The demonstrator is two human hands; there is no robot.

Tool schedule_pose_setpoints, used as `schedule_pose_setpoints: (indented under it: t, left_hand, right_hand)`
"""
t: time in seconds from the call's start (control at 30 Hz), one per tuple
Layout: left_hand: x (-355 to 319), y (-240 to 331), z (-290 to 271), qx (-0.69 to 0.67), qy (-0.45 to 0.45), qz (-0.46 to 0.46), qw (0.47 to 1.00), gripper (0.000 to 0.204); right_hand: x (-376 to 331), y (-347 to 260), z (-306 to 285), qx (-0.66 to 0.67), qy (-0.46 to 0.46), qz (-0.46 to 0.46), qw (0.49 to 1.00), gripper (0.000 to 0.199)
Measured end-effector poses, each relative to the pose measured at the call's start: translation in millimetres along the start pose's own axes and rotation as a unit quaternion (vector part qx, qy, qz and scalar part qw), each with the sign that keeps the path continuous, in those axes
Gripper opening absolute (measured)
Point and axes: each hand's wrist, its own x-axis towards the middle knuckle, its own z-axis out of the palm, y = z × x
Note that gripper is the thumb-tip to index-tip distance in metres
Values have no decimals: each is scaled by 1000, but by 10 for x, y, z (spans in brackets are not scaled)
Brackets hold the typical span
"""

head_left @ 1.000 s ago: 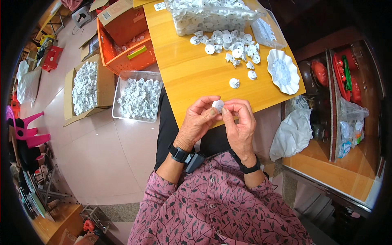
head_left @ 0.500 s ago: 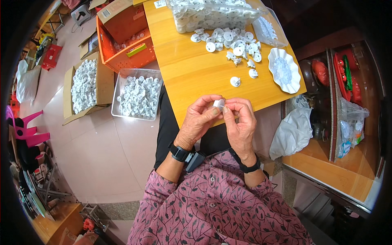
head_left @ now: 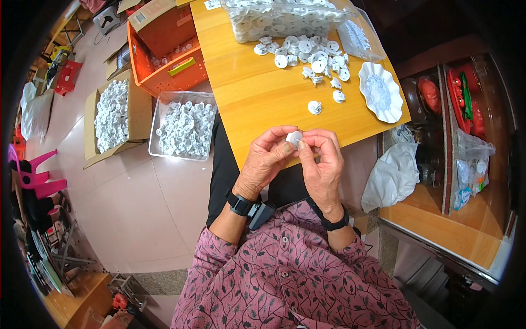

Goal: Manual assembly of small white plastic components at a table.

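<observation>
Apparently you're working a small, round, white plastic part (head_left: 295,137), your left hand (head_left: 267,159) and right hand (head_left: 323,159) pinching it over the yellow wooden table (head_left: 235,93), the next move seemingly calling for steady fingertip pressure

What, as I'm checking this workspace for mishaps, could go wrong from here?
The small white part, pinched between the left hand and right hand, could slip and drop. The nearest loose white piece on the table might be knocked. The scalloped white dish, close to the table's right edge, could be bumped off.
</observation>
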Motion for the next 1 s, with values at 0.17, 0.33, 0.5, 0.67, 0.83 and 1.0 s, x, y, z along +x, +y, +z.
schedule_pose_setpoints:
  t: [0.17,0.33,0.5,0.67,0.83,1.0]
  left_hand:
    - [5,-9,-2,2,-2,6,1000,34]
    - [13,-42,-36,24,0,11,1000,33]
    - [20,-64,-59,50,-2,23,998,33]
    - [9,-48,-52,50,7,19,999,34]
    - [0,-12,-11,26,9,17,999,35]
    - [-1,-19,-23,30,20,17,999,36]
  right_hand:
    - [19,-4,-19,-42,-7,-30,999,9]
    - [42,-25,-44,-65,-22,-41,997,10]
    - [41,-46,-41,-81,-28,-46,995,11]
    - [47,-52,-48,-56,-43,-38,997,10]
    - [25,8,-66,0,-36,-13,999,9]
    - [41,8,-74,-18,-46,-22,999,8]
